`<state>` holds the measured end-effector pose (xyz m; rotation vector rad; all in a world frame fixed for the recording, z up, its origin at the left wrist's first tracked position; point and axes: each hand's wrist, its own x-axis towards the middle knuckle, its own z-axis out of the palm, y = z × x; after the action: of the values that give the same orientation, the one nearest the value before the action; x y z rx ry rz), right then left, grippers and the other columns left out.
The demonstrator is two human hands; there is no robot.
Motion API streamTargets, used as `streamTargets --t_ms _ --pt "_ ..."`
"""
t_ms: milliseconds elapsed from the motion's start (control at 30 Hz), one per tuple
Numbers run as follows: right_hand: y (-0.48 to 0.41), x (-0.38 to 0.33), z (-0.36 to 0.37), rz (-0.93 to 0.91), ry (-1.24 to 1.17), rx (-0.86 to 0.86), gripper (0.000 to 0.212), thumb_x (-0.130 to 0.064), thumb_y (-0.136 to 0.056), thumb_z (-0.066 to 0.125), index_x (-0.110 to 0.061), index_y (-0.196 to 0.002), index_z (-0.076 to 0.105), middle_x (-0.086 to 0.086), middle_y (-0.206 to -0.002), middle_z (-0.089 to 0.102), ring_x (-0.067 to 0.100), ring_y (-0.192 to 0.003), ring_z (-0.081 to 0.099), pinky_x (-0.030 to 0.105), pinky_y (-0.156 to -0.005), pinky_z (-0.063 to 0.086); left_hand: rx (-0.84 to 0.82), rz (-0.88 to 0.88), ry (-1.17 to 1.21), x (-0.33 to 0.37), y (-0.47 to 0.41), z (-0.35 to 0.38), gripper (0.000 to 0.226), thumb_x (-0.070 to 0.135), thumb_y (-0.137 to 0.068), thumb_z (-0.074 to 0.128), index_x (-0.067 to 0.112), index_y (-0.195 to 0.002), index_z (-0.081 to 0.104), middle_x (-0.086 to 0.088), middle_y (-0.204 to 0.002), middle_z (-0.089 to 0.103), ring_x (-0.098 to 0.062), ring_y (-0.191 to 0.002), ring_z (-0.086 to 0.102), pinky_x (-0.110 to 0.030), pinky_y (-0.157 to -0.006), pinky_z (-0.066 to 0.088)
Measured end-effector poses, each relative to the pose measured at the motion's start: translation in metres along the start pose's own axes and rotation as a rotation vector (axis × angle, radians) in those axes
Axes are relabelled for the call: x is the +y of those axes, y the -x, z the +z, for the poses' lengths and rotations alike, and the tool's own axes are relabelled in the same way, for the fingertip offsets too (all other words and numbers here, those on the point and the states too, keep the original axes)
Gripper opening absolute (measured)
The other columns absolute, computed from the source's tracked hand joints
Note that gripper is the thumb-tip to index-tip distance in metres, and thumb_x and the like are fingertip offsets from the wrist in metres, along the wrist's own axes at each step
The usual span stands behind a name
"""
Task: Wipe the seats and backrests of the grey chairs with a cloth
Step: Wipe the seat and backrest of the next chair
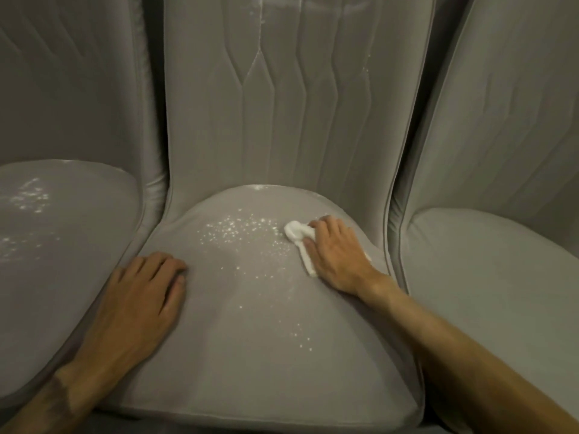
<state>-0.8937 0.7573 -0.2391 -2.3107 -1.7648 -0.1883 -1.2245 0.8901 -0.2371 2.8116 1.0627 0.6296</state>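
1. Most of the cloth (296, 233) is hidden under the right hand (336, 249). Only a bunched white end and a strip beside the thumb show.
2. The side chairs and the top of the middle backrest (275, 120) are cut off by the frame.
3. The right hand, fingers curled, grasps the cloth and presses it on the seat (250, 324), right of centre.
4. The left hand (141, 292) lies released and flat on the seat's left edge, lower left.
5. The cloth is well apart from the left hand, with white specks (238, 230) between them.
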Motion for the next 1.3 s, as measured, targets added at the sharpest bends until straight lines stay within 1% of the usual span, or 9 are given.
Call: streamTargets --t_ms 133,333,467,633,700,833,1000,1200,1300 --pt "-0.021 0.027 -0.009 0.263 0.109 -0.005 0.035 -0.033 -0.107 0.032 -0.009 -0.126 0.049 0.013 -0.123 0.047 0.032 -0.105 0.046 0.043 -0.09 0.037 0.012 0.013 0.003 0.0 0.001 0.002 0.033 0.034 -0.101 0.037 0.019 -0.11 0.065 0.0 -0.109 0.064 -0.029 -0.092 0.058 -0.047 -0.078 0.043" --pt "-0.004 0.013 -0.003 0.102 -0.038 -0.001 0.032 -0.021 -0.103 0.042 -0.005 -0.13 0.05 0.014 -0.129 0.05 0.032 -0.109 0.049 0.039 -0.099 0.038 0.017 0.028 -0.025 -0.003 0.003 0.007 0.033 0.033 -0.101 0.039 0.018 -0.114 0.065 -0.001 -0.114 0.063 -0.028 -0.096 0.057 -0.046 -0.081 0.043" --pt "-0.025 0.019 -0.012 0.145 -0.15 -0.031 0.031 -0.017 -0.104 0.043 -0.002 -0.13 0.051 0.014 -0.13 0.053 0.032 -0.114 0.05 0.037 -0.105 0.036 -0.039 0.003 -0.026 -0.001 0.004 0.004 0.034 0.033 -0.102 0.04 0.018 -0.119 0.065 -0.003 -0.12 0.064 -0.029 -0.103 0.058 -0.047 -0.086 0.044" --pt "-0.012 0.001 -0.022 0.005 -0.346 -0.125 0.035 -0.026 -0.109 0.036 -0.013 -0.139 0.045 0.007 -0.14 0.049 0.021 -0.128 0.047 0.032 -0.115 0.033 -0.046 -0.007 -0.025 0.0 0.001 0.002 0.034 0.034 -0.101 0.04 0.019 -0.119 0.064 -0.004 -0.122 0.063 -0.031 -0.105 0.059 -0.05 -0.086 0.046" --pt "-0.02 0.016 -0.025 0.006 -0.376 -0.127 0.032 -0.024 -0.109 0.037 -0.016 -0.138 0.046 0.003 -0.138 0.051 0.018 -0.126 0.049 0.033 -0.113 0.036 -0.043 0.005 -0.032 -0.002 0.002 0.006 0.032 0.034 -0.101 0.04 0.021 -0.119 0.063 -0.002 -0.123 0.062 -0.03 -0.105 0.058 -0.049 -0.085 0.045" --pt "-0.044 0.015 -0.017 0.135 -0.306 -0.077 0.032 -0.017 -0.106 0.041 -0.004 -0.134 0.05 0.014 -0.134 0.054 0.03 -0.123 0.051 0.038 -0.11 0.037 -0.022 0.036 -0.048 -0.007 0.004 0.013 0.028 0.034 -0.102 0.04 0.023 -0.121 0.059 0.001 -0.123 0.058 -0.026 -0.105 0.056 -0.046 -0.084 0.044" --pt "-0.012 -0.016 -0.015 -0.098 -0.411 -0.142 0.035 -0.028 -0.109 0.035 -0.016 -0.14 0.046 0.001 -0.14 0.05 0.013 -0.126 0.048 0.024 -0.112 0.033 0.016 0.036 -0.031 -0.01 0.004 0.017 0.027 0.034 -0.099 0.041 0.025 -0.118 0.058 0.003 -0.12 0.058 -0.025 -0.103 0.055 -0.043 -0.083 0.04" --pt "-0.044 -0.002 -0.022 0.249 -0.319 -0.105 0.03 -0.019 -0.105 0.042 -0.005 -0.13 0.052 0.016 -0.131 0.055 0.032 -0.123 0.052 0.042 -0.107 0.038 0.026 0.036 -0.032 -0.006 0.003 0.011 0.024 0.03 -0.096 0.044 0.024 -0.114 0.058 0.001 -0.114 0.059 -0.027 -0.097 0.054 -0.045 -0.082 0.04" --pt "-0.037 -0.054 -0.001 0.033 -0.373 -0.135 0.031 -0.026 -0.105 0.041 -0.011 -0.131 0.051 0.009 -0.131 0.055 0.026 -0.119 0.053 0.035 -0.105 0.039 0.04 0.045 -0.019 -0.005 0.004 0.009 0.022 0.029 -0.097 0.044 0.024 -0.114 0.056 0.002 -0.112 0.057 -0.025 -0.096 0.051 -0.045 -0.082 0.04"
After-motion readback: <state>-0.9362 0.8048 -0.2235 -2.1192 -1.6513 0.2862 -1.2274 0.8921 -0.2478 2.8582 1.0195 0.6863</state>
